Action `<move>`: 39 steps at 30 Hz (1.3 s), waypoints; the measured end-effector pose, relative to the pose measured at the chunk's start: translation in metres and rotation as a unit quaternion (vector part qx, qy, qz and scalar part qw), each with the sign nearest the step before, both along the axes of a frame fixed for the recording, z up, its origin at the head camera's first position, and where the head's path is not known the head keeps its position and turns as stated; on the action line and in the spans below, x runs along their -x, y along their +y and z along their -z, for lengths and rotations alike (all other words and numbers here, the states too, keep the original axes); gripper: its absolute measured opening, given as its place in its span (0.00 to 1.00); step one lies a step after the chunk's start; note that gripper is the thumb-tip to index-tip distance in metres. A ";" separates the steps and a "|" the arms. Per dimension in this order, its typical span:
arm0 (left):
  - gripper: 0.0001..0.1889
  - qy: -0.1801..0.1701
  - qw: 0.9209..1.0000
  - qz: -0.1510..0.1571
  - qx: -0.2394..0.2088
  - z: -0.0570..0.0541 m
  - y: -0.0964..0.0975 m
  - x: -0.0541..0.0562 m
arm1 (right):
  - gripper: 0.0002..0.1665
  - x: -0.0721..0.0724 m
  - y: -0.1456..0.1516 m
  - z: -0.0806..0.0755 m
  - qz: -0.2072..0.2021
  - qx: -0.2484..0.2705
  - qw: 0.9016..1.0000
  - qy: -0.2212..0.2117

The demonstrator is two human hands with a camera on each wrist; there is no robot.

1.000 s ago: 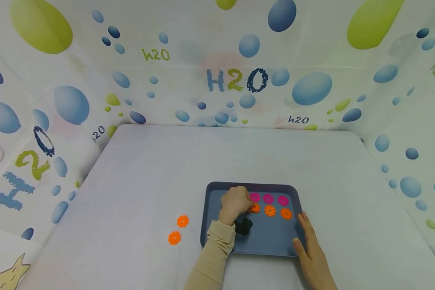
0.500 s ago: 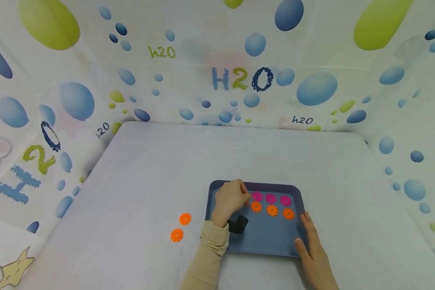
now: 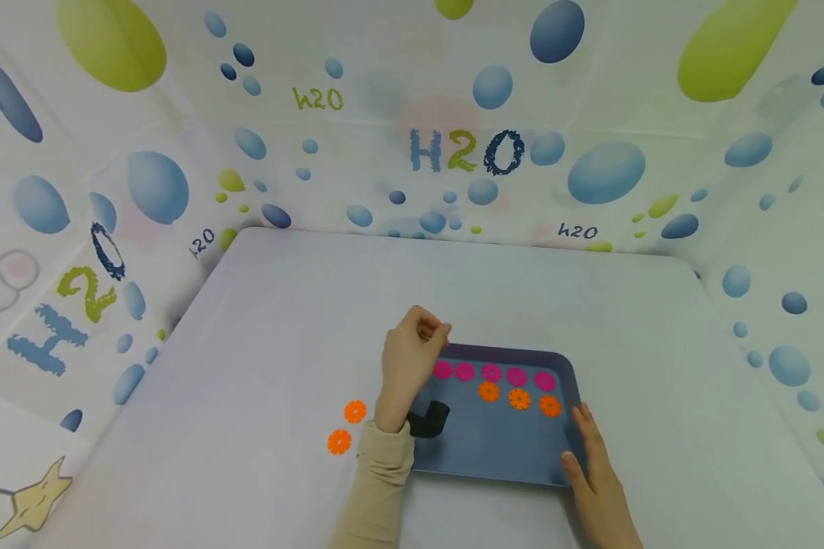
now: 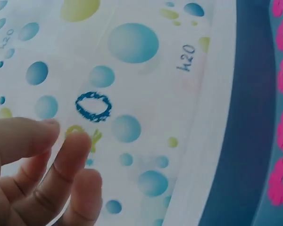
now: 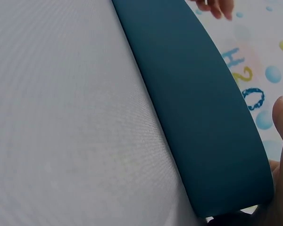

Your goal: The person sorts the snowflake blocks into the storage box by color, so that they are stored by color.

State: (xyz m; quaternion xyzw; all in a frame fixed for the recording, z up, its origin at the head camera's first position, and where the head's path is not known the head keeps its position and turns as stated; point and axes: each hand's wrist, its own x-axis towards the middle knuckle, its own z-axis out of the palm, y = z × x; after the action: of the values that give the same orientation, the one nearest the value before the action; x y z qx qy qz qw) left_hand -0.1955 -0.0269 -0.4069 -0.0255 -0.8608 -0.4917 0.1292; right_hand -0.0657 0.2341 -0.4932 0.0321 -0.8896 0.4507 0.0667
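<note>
My left hand (image 3: 408,362) hovers over the far left corner of a blue-grey tray (image 3: 487,461). Its fingers are loosely bent, and the left wrist view shows nothing between thumb and fingertips. A row of several pink notched discs (image 3: 490,373) lies along the tray's far side. Three orange notched discs (image 3: 519,399) sit in a row in front of them, toward the right. My right hand (image 3: 599,480) rests with extended fingers against the tray's right edge. In the right wrist view, the tray's outer wall (image 5: 193,103) runs beside the thumb.
Two more orange discs (image 3: 346,427) lie on the white table (image 3: 275,328), left of the tray. A black wrist device (image 3: 431,421) on the left arm hangs over the tray's left part. A printed backdrop (image 3: 357,175) rises behind the table.
My left hand has lifted off the left end of the pink row and moved up and left, uncovering more pink discs. The right hand stays at the tray's edge. The head view shifted slightly.
</note>
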 end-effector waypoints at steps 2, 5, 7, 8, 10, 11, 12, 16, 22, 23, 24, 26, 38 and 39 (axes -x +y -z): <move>0.06 0.015 0.999 -0.034 -0.018 -0.001 -0.011 -0.001 | 0.37 0.000 0.000 0.001 -0.001 0.000 1.000 -0.002; 0.06 0.004 0.997 -0.074 -0.018 0.001 -0.031 -0.004 | 0.37 0.000 -0.001 0.001 -0.002 0.003 1.000 -0.003; 0.07 -0.022 0.996 -0.089 -0.008 0.005 -0.045 -0.009 | 0.37 0.000 -0.001 0.001 -0.001 0.006 1.000 -0.002; 0.08 -0.037 0.995 -0.093 -0.003 0.007 -0.052 -0.011 | 0.37 0.000 -0.001 0.001 -0.001 0.007 1.000 -0.001; 0.09 -0.068 0.993 -0.100 0.006 0.012 -0.065 -0.017 | 0.37 0.000 -0.001 0.001 -0.001 0.008 1.000 -0.001; 0.10 -0.081 0.991 -0.103 0.010 0.015 -0.071 -0.019 | 0.37 0.000 -0.001 0.000 -0.001 0.007 1.000 -0.001; 0.11 -0.097 0.990 -0.104 0.012 0.019 -0.077 -0.022 | 0.37 0.000 -0.001 0.000 0.000 0.006 1.000 0.000; 0.12 -0.133 0.985 -0.108 0.018 0.031 -0.091 -0.031 | 0.37 -0.001 -0.001 -0.001 0.005 -0.007 1.000 0.002; 0.13 -0.161 0.980 -0.103 0.051 0.040 -0.097 -0.042 | 0.37 -0.001 -0.001 -0.001 0.007 -0.007 1.000 0.001; 0.13 -0.167 0.979 -0.098 0.063 0.041 -0.098 -0.044 | 0.37 -0.001 -0.001 -0.001 0.008 -0.007 1.000 0.000; 0.14 -0.172 0.978 -0.094 0.077 0.041 -0.098 -0.046 | 0.37 -0.001 -0.001 -0.001 0.007 -0.005 1.000 0.000; 0.15 -0.182 0.974 -0.084 0.108 0.041 -0.100 -0.049 | 0.37 -0.001 -0.001 -0.001 0.006 -0.004 1.000 0.000; 0.17 -0.233 0.945 -0.075 0.217 0.046 -0.104 -0.062 | 0.37 0.000 0.000 -0.001 -0.002 0.002 1.000 0.002; 0.16 -0.235 0.944 -0.076 0.219 0.046 -0.105 -0.063 | 0.37 0.000 0.000 -0.001 -0.002 0.002 1.000 0.002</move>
State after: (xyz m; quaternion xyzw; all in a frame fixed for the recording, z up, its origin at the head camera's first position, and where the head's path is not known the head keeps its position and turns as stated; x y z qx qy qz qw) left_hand -0.1328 -0.1315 -0.4528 0.1283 -0.9525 -0.2720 -0.0488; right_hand -0.0657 0.2338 -0.4920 0.0346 -0.8885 0.4526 0.0681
